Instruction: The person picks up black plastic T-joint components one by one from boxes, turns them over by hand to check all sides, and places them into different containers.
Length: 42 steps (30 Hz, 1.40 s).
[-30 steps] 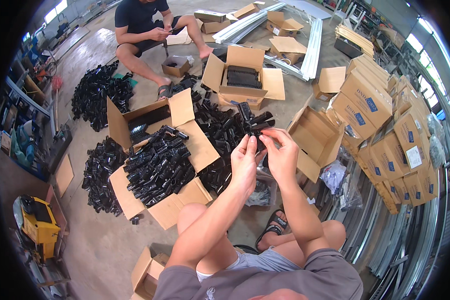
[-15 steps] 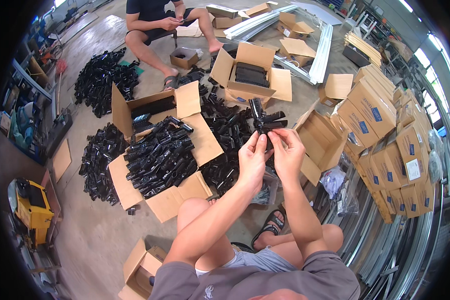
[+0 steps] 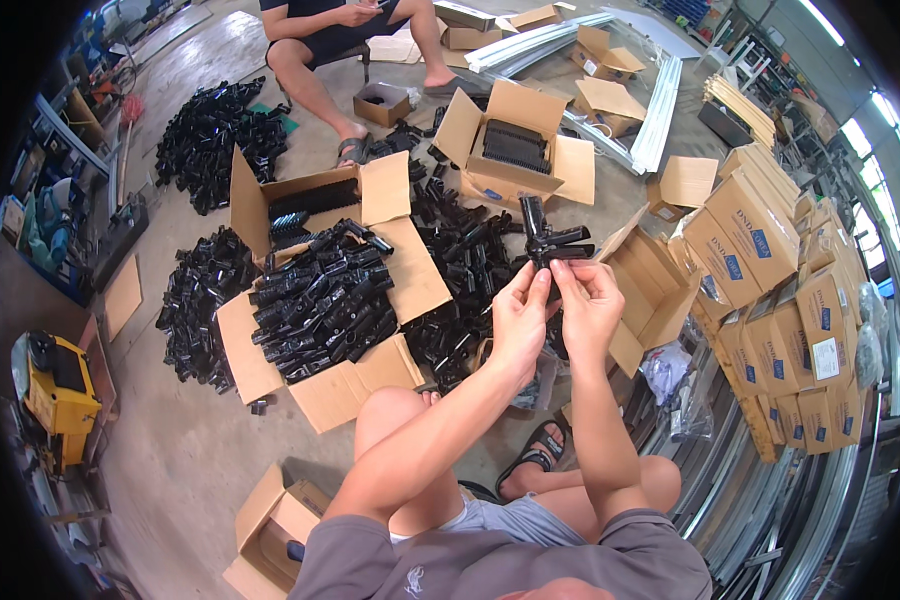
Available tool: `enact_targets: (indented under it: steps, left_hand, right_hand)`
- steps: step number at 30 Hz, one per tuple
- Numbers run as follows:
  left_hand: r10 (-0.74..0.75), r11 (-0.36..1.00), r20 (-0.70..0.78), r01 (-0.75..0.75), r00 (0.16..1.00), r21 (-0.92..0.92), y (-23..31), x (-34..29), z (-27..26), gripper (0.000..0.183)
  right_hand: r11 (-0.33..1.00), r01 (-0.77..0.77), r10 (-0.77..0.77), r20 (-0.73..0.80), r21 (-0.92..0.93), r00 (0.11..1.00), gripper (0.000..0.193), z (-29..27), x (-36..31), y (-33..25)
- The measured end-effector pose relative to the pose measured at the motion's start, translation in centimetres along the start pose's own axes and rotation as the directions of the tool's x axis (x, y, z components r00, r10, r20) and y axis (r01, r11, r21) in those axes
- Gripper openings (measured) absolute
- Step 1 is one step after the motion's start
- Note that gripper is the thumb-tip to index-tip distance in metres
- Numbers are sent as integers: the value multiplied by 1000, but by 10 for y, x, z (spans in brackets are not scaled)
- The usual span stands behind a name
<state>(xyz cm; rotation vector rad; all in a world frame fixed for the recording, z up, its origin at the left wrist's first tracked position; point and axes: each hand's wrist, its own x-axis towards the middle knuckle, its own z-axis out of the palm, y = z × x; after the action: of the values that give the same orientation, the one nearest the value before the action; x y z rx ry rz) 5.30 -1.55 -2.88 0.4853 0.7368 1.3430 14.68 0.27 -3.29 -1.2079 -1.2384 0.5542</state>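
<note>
Both my hands are raised in front of me, fingers pinched around a black, glossy branched tubular fitting (image 3: 550,238). It has one upright arm and a pair of arms pointing right. The fingertips of my left hand (image 3: 517,318) grip its lower end from the left. From the right, my right hand (image 3: 590,312) pinches the same end, thumbs almost touching. Whatever lies between the fingertips is hidden. Beyond my left forearm, an open carton (image 3: 422,285) is topped by a heap of similar black parts (image 3: 320,305). Another loose pile of black parts (image 3: 460,255) lies on the floor behind my hands.
An open carton (image 3: 642,290) stands right of my hands; another, holding stacked black parts (image 3: 515,145), is farther off. Closed cartons (image 3: 745,235) are stacked at right above metal profiles (image 3: 770,510). A seated person (image 3: 310,75) is at far left. A yellow machine (image 3: 60,395) stands left.
The view has shifted slightly. Both my hands, with the black fitting still pinched between them, sit slightly farther right in the picture. The other person's hands are now nearer the top edge.
</note>
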Motion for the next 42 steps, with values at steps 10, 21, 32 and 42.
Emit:
enact_targets:
  steps: [10,21,32,42]
  left_hand:
    - [-20,999,57,22,998,-33,2,-1,0,26]
    - [33,999,41,-31,999,-31,2,-2,4,26]
    - [61,998,43,-60,997,-12,-6,1,0,46]
    - [66,998,-3,-66,998,-17,-5,-1,4,39]
  right_hand:
    - [997,-50,51,-11,64,999,19,0,-12,-7]
    - [974,-112,129,-76,199,989,16,3,-9,-10]
    - [969,-114,134,-79,220,988,12,4,-13,-6]
    - [959,-123,150,-89,257,985,14,7,-15,-4]
